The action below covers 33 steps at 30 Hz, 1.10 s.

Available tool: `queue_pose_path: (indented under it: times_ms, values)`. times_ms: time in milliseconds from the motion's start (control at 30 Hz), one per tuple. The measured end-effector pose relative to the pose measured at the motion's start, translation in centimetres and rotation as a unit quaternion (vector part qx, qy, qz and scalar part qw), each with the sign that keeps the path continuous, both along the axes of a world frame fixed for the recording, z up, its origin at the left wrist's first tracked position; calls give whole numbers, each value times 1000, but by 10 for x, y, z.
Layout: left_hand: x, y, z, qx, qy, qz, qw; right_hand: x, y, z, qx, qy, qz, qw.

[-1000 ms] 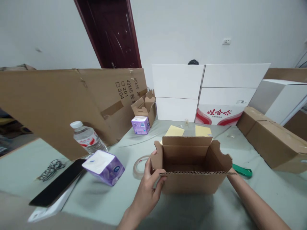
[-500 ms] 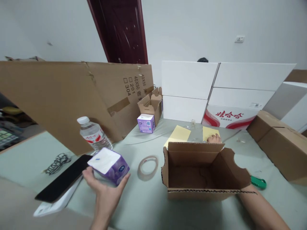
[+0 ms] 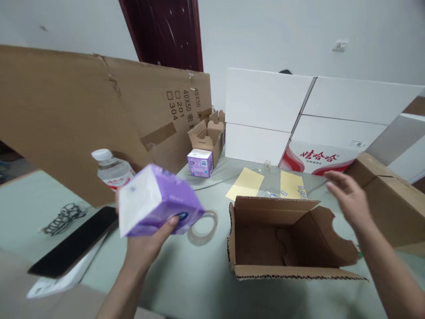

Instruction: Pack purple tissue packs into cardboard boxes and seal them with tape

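Tissue pack (image 3: 159,201): It was in my left hand (image 3: 142,250), lifted above the tabletop, with its white end turned left and its purple wrap running right. Its long axis lay roughly across my view, and my left hand was far nearer to it than my right.

Left fingers (image 3: 172,220): They were closed around the pack from below, with my thumb lying over a blue oval logo that I could not read.

Black phone (image 3: 73,241): It lay on a white sheet (image 3: 55,283) on the pale green tabletop (image 3: 199,283), with a coiled black cable (image 3: 64,219) just behind it.

Water bottle (image 3: 111,170): It stood behind the pack, with a red-and-white label, against a large cardboard sheet (image 3: 99,124) printed "40X50", "201" and "304".

Tape roll (image 3: 202,228): This clear roll lay flat on the tabletop, partly behind the pack.

Second tissue pack (image 3: 199,163): It stood upright beside a small open cardboard box (image 3: 208,139).

Yellow sheets (image 3: 245,184): Two lay side by side behind the open carton (image 3: 288,239), whose flaps were spread.

White cartons (image 3: 265,99): They were stacked in two rows, and one carried the red Wahaha mark (image 3: 318,156).

Right hand (image 3: 348,199): It hung open above the carton's right flap, fingers spread and touching nothing, beside a brown carton (image 3: 392,195).
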<state>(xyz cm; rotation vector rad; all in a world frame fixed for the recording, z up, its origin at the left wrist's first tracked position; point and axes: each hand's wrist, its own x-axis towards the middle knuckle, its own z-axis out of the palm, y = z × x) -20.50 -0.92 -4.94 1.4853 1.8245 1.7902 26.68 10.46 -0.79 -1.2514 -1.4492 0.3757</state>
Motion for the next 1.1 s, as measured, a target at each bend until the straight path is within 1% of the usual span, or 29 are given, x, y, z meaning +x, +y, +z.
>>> queue_pose_path:
  times_ms: [33,100,133,167,233,300,333,400,433,467,500,533,567,600,633,667,700,733,767,800,833,867,900,933,967,1000,1033,1067,1100]
  values:
    - [15,8,21,21,-39,-53,998,-5,-11,20,20,19,8,1000]
    - [51,26,67,50,-82,-203,974,-23,-36,59,57,45,57,996]
    - [70,34,89,56,-72,-265,960,-33,-50,75,72,60,112,989]
    - [89,39,108,63,-33,-304,950,-45,-64,89,62,50,159,984]
    - [128,44,136,108,105,-316,937,-68,-87,107,39,26,233,971]
    - [160,40,151,179,265,-273,907,-86,-100,115,9,22,266,964]
    - [173,36,154,214,336,-238,886,-92,-102,116,-3,24,263,964]
    - [190,28,157,254,438,-177,844,-99,-99,116,-21,17,226,974]
    - [193,24,158,263,467,-167,828,-99,-96,114,-29,18,209,977]
    - [193,21,160,265,480,-175,818,-98,-92,111,-34,29,204,978]
    - [189,19,162,260,474,-197,817,-95,-88,107,-37,51,213,975]
    - [183,18,164,251,449,-225,827,-91,-84,102,-41,84,233,968]
    - [176,20,166,235,403,-251,848,-87,-81,96,-46,123,259,957]
    - [167,22,167,204,340,-275,876,-82,-78,91,-52,159,280,945]
    - [159,26,168,152,269,-307,900,-77,-76,85,-56,184,294,936]
    - [152,30,167,86,196,-357,909,-73,-75,81,-56,195,300,932]
    - [147,33,164,17,132,-423,896,-70,-75,77,-53,191,302,933]
    - [145,36,161,-42,84,-493,865,-68,-77,74,-44,176,302,936]
    - [145,38,157,-77,54,-550,830,-67,-79,72,-32,153,303,940]
    - [147,38,152,-80,44,-582,808,-66,-81,71,-21,123,304,944]
    - [149,37,147,-56,50,-581,810,-66,-84,72,-12,91,303,949]
    - [152,35,142,-2,75,-552,830,-65,-87,73,-4,59,297,953]
    - [155,33,138,71,116,-505,852,-63,-89,75,-1,33,289,957]
    - [156,32,134,150,169,-453,863,-60,-90,77,-1,18,284,959]
    - [156,31,132,231,231,-404,854,-56,-89,80,-10,17,291,957]
    - [156,32,130,305,295,-364,829,-50,-86,83,-28,25,309,950]
    - [154,33,130,364,349,-337,795,-44,-82,86,-50,40,335,940]
    - [153,35,130,402,392,-324,761,-38,-78,90,-67,51,362,928]
    - [151,37,131,421,423,-323,735,-32,-74,95,-73,47,381,920]
